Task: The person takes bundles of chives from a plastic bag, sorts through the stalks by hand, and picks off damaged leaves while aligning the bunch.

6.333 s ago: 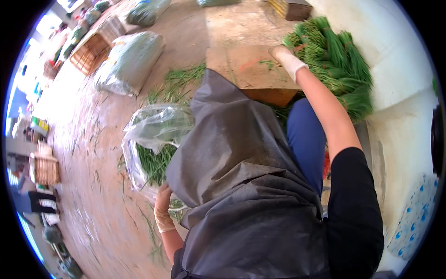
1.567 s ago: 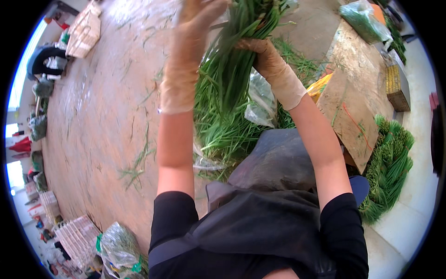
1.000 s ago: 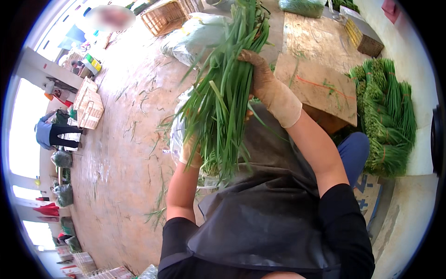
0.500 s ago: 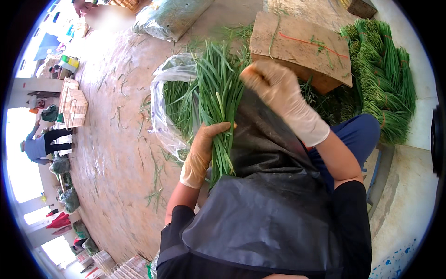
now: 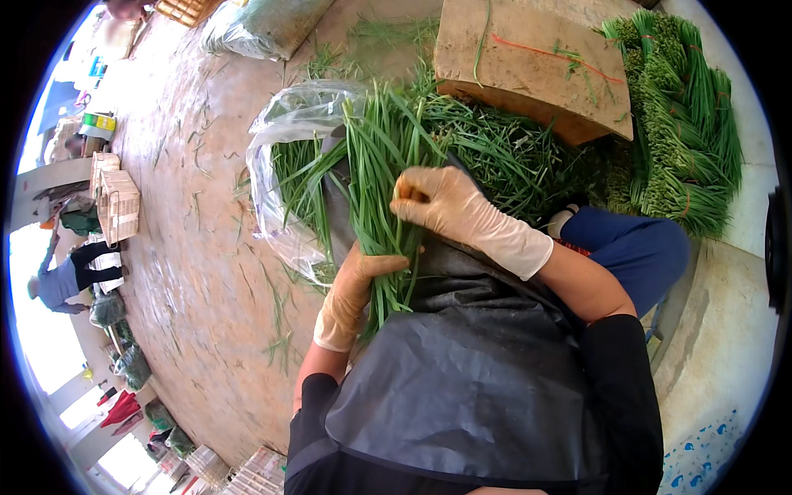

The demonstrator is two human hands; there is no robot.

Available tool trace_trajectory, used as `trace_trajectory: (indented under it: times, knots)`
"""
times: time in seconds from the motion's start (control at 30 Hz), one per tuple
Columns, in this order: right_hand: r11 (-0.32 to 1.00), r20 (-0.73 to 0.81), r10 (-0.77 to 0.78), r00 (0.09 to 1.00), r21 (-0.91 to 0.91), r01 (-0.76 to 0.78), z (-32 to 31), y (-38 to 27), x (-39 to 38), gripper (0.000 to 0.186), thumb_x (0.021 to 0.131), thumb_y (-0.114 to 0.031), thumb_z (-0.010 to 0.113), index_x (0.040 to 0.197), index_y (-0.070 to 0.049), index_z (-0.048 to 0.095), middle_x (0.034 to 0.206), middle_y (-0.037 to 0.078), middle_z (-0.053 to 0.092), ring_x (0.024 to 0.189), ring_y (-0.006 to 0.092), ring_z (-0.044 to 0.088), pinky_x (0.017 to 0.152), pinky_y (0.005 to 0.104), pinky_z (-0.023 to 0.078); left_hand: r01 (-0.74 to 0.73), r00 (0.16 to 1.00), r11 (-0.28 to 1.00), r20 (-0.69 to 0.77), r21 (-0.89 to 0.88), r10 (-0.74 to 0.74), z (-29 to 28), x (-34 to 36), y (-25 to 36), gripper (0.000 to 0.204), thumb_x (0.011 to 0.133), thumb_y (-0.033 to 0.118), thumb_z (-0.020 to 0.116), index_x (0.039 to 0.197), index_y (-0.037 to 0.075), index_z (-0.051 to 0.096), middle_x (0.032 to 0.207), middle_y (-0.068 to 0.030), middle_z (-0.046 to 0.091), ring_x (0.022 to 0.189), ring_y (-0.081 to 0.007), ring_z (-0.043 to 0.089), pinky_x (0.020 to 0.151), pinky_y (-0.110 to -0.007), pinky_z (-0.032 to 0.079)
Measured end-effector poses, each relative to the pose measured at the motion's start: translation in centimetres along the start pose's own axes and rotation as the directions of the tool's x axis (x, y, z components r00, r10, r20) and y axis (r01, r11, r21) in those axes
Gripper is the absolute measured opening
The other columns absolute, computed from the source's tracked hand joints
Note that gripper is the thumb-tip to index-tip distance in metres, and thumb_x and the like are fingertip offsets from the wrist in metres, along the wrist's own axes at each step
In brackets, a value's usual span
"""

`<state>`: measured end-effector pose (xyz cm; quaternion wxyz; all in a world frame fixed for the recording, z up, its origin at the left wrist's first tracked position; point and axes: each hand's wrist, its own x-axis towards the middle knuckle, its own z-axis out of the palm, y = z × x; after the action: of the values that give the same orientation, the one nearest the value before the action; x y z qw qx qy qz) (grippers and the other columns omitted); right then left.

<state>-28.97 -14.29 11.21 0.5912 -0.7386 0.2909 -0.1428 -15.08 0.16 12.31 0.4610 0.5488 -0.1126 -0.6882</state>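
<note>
My left hand (image 5: 360,276), in a stained pale glove, grips a loose bunch of long green leaves (image 5: 375,177) near its lower part, above my dark apron (image 5: 462,396). My right hand (image 5: 425,202), also gloved, has curled fingers beside the bunch's right side; what they pinch, if anything, is hidden. Behind the bunch, a clear plastic bag (image 5: 272,206) holds more green leaves. A pile of loose cut leaves (image 5: 511,157) lies to the right, near my bent knee in blue trousers.
A wooden board box (image 5: 528,66) stands ahead, tied bundles (image 5: 676,132) stacked right of it along a pale wall. A filled sack (image 5: 256,29) lies at the top. A co-worker (image 5: 66,280) bends by pale baskets (image 5: 115,206) at left. Leaf scraps litter the floor (image 5: 190,313).
The bunch, earlier raised in both hands, has come down over my lap. Since half a second ago, my right hand has moved down and leftward onto the bunch's side, its fingers curled.
</note>
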Motion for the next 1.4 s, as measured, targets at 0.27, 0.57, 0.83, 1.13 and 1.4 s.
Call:
trace_trajectory:
  times: [0.27, 0.57, 0.83, 1.13, 1.4]
  knots:
    - [0.997, -0.414, -0.077, 0.907, -0.022, 0.074, -6.8, 4.8, 4.7, 0.048, 0.080, -0.037, 0.073, 0.106, 0.000, 0.057, 0.091, 0.012, 0.063, 0.088, 0.0157, 0.058, 0.077, 0.0320, 0.048, 0.145, 0.989, 0.982, -0.021, 0.117, -0.144, 0.3, -1.7, 0.4, 0.042, 0.069, 0.004, 0.066, 0.111, 0.000, 0.059, 0.093, -0.0051, 0.064, 0.083, -0.0156, 0.060, 0.080, -0.027, 0.048]
    - [0.938, -0.119, -0.233, 0.965, -0.289, 0.191, -9.4, 9.1, 6.1, 0.029, 0.092, -0.029, 0.057, 0.092, -0.001, 0.066, 0.104, 0.015, 0.067, 0.100, 0.0280, 0.062, 0.093, 0.0349, 0.047, 0.164, 0.976, 0.777, -0.217, 0.607, -0.036, -2.4, -4.8, 2.4, 0.046, 0.080, 0.010, 0.069, 0.122, 0.000, 0.056, 0.106, -0.0074, 0.066, 0.097, -0.0147, 0.059, 0.086, -0.029, 0.047]
    - [0.842, -0.048, -0.112, 0.993, -0.535, 0.069, -11.6, 11.5, 6.9, 0.074, 0.084, -0.049, 0.062, 0.138, -0.003, 0.041, 0.134, 0.021, 0.049, 0.128, 0.0315, 0.045, 0.106, 0.0389, 0.037, 0.036, 0.911, 0.249, -0.134, 0.968, 0.391, -2.0, -6.0, 5.6, 0.069, 0.077, 0.000, 0.065, 0.141, 0.015, 0.043, 0.112, -0.0190, 0.064, 0.103, -0.0306, 0.064, 0.084, -0.036, 0.050]
    - [0.709, -0.153, -0.567, 0.809, -0.592, 0.384, -4.8, 3.4, 4.9, 0.018, 0.073, -0.013, 0.071, 0.090, -0.010, 0.066, 0.084, 0.009, 0.067, 0.086, 0.0248, 0.066, 0.080, 0.0363, 0.051, -0.040, 0.862, -0.132, 0.100, 0.991, 0.496, 0.3, -3.5, 8.1, 0.069, 0.077, 0.002, 0.066, 0.140, 0.020, 0.045, 0.116, -0.0186, 0.062, 0.103, -0.0342, 0.062, 0.083, -0.037, 0.050]
    - [0.791, -0.221, 0.102, 0.970, -0.573, -0.214, -11.5, 12.2, 6.2, 0.047, 0.092, -0.040, 0.054, 0.118, 0.000, 0.058, 0.122, 0.020, 0.058, 0.114, 0.0292, 0.056, 0.098, 0.0380, 0.042, 0.165, 0.772, -0.530, 0.226, 0.832, 0.594, -2.5, -5.0, 8.3, 0.073, 0.072, 0.000, 0.064, 0.137, 0.030, 0.049, 0.075, -0.0079, 0.053, 0.059, -0.0287, 0.056, 0.052, -0.039, 0.045]
